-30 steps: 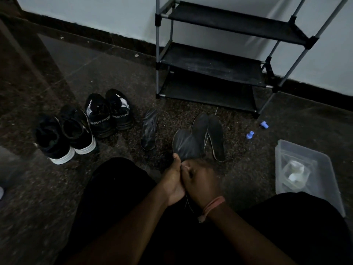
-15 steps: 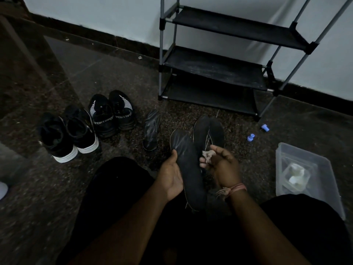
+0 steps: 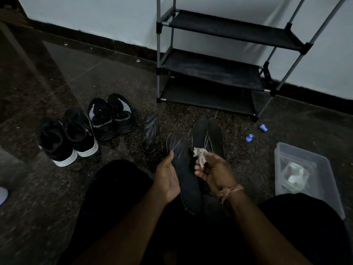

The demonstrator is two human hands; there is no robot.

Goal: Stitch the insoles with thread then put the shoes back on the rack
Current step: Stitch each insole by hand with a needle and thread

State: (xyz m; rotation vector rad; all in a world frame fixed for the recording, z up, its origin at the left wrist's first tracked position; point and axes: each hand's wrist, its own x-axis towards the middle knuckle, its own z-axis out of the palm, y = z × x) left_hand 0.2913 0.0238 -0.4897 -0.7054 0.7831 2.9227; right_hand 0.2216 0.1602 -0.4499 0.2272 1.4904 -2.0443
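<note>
1. The person sits on the dark speckled floor (image 3: pixel 57 197), legs in black cloth filling the bottom of the frame.
2. The left hand (image 3: pixel 167 177), just below the centre of the frame, holds a black insole (image 3: pixel 188 180) along its left edge, thumb up against the rim and the palm turned toward it; how the fingers lie behind the insole I cannot tell.
3. The insole runs from the centre of the frame down toward the lap, with a pale line of stitching along its left rim.
4. The right hand (image 3: pixel 214 173), beside the insole on its right, pinches a small wad of pale thread (image 3: pixel 199 155) between thumb and fingertips; a reddish cord is tied round the wrist.
5. Two more black insoles (image 3: pixel 208 133) lie side by side on the floor just above the hands, and a fourth insole (image 3: pixel 150 131) lies to their left.
6. At the left of the frame stand two pairs: black sneakers with white soles (image 3: pixel 68 138), and black sport shoes (image 3: pixel 111 117) above and right of them.
7. The black shoe rack (image 3: pixel 214 58) stands against the wall at upper right.
8. Two small blue spools (image 3: pixel 256 133) lie on the floor at the right, above a clear plastic box (image 3: pixel 328 175) holding something white.
</note>
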